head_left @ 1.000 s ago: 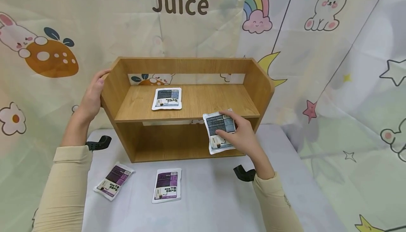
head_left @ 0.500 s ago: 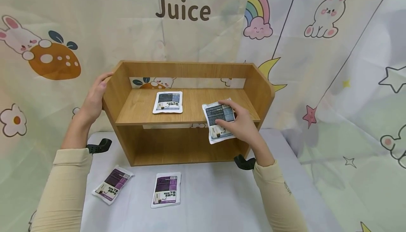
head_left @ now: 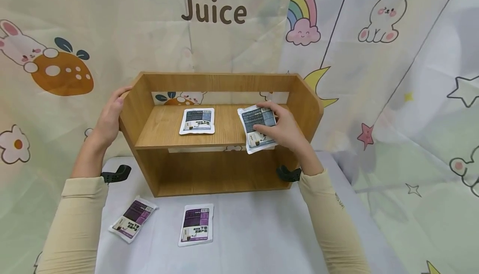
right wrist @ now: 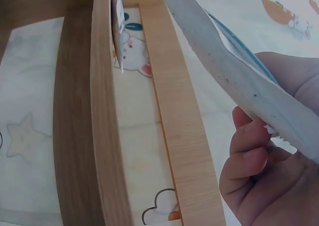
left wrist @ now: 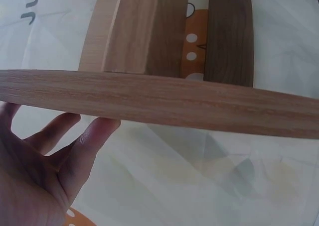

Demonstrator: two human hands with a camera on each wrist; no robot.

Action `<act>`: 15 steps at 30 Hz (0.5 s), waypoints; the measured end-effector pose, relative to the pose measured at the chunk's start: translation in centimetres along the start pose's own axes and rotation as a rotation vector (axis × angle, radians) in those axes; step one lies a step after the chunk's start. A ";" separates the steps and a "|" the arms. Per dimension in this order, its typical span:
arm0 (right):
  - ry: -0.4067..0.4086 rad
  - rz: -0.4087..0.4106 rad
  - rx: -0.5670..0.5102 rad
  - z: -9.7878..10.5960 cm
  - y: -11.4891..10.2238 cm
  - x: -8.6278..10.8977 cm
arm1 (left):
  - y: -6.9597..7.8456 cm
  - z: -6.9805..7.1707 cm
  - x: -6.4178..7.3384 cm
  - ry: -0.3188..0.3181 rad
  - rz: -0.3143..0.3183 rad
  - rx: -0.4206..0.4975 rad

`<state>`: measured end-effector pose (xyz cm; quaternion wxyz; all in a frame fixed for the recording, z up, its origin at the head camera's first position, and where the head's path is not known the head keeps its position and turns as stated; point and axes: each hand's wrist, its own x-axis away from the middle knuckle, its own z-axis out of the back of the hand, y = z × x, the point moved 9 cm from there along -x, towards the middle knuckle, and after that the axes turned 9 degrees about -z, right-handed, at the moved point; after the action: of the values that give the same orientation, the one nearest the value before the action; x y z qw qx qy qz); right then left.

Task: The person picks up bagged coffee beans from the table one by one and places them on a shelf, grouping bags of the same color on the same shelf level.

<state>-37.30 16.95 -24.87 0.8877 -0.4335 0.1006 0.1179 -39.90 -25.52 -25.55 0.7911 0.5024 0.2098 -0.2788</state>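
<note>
My right hand [head_left: 283, 127] pinches a white pouch [head_left: 251, 121] with a dark blue-grey label, thumb on its front. The pouch tilts in front of the right part of the upper board of a wooden shelf [head_left: 220, 170]. In the right wrist view the pouch [right wrist: 234, 69] shows edge-on, with curled fingers [right wrist: 246, 159] beneath it. My left hand [head_left: 109, 120] rests against the outside of the shelf's left side panel; in the left wrist view its fingertips touch that panel [left wrist: 164, 100]. A matching blue-grey pouch [head_left: 197, 121] lies left of centre on the upper board.
Two purple-labelled pouches lie on the white-covered table [head_left: 254, 232] before the shelf: one slanted pouch [head_left: 133, 219] at left, one straighter pouch [head_left: 196, 225] nearer the middle. A printed cloth backdrop [head_left: 239, 45] hangs close behind the shelf.
My right hand has raised the pouch from in front of the lower compartment to the level of the upper board. My left hand stays at the side panel.
</note>
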 end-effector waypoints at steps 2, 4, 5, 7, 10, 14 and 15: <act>-0.004 -0.012 -0.004 0.3 0.1 -0.3 | 0.1 -0.1 0.0 -0.001 -0.005 0.005; -0.010 -0.012 -0.018 0.6 0.1 -0.6 | 0.1 -0.2 0.0 -0.005 -0.010 0.010; -0.014 -0.015 -0.023 0.7 0.1 -0.8 | 0.1 -0.2 -0.1 -0.008 -0.010 0.012; -0.015 -0.019 -0.034 0.8 0.2 -1.3 | 0.1 -0.2 -0.1 -0.009 -0.006 0.011; -0.014 -0.023 -0.037 1.0 0.4 -2.2 | 0.0 -0.1 -0.2 -0.009 0.009 0.003; -0.017 -0.053 -0.031 0.9 1.0 -3.3 | -0.2 -0.1 0.0 -0.007 0.028 0.001; -0.021 -0.064 -0.028 0.8 1.2 -3.5 | -0.2 -0.1 0.0 -0.007 0.031 0.000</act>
<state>-40.95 17.81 -24.28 0.8860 -0.4475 0.0756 0.0955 -40.03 -25.50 -25.78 0.7962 0.5044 0.1991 -0.2683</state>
